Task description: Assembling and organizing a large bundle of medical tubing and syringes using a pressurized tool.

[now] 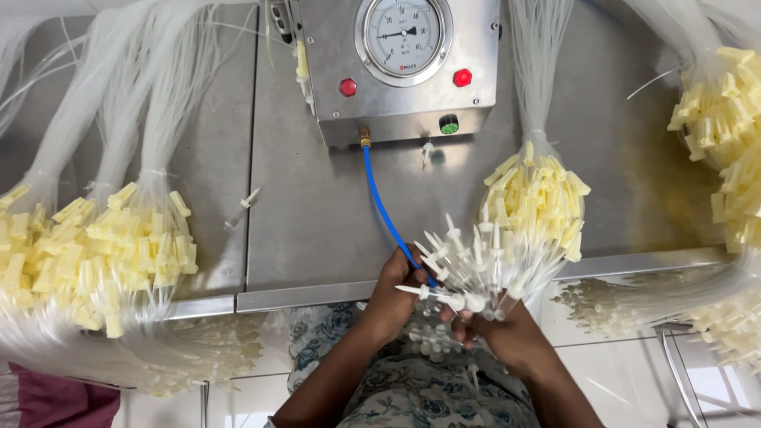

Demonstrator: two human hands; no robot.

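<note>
white connectors point(468, 261), tips fanning upward, both hands

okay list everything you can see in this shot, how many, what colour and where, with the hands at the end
steel table: one, grey, fills the view
control box: one, steel, top centre
pressure gauge: one, white dial, on the box
red buttons: two, on the box front
green button: one, lower right of the box
blue hose: one, from the box down toward the hands
capped tube bundles: several, clear with pale yellow caps, left, centre right, right
white-tipped tubes: one bunch, fanned above the hands
loose tube: one, on the table
left hand: grips the bunch
right hand: grips the bunch
</note>
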